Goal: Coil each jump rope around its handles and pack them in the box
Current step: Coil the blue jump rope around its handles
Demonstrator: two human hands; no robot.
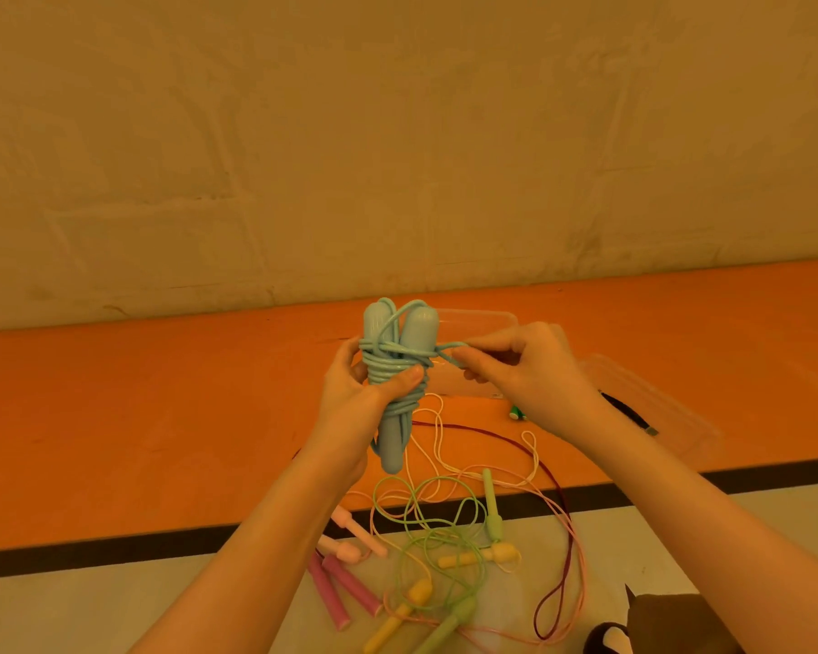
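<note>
A: Head view, what did the hands have?

B: Left hand (350,394) gripped the blue rope (394,370), both handles upright side by side, cord coiled round their middle, thumb pressed on the coil. Held in the air above the orange mat (161,417).

A: Right?

B: Right hand (520,365) pinched the blue cord's free end, pulled out level to the right of the handles.

A: Box?

B: Clear box (492,323) behind the hands on the mat, mostly hidden. Lid (657,398) just right of it; can't tell whether they touch.

A: Other ropes?

B: Loose and tangled below the hands, across the mat edge and the floor (114,606): pink handles (336,592), yellow handles (473,557), green handle (493,507), and a dark red cord (558,493).
</note>
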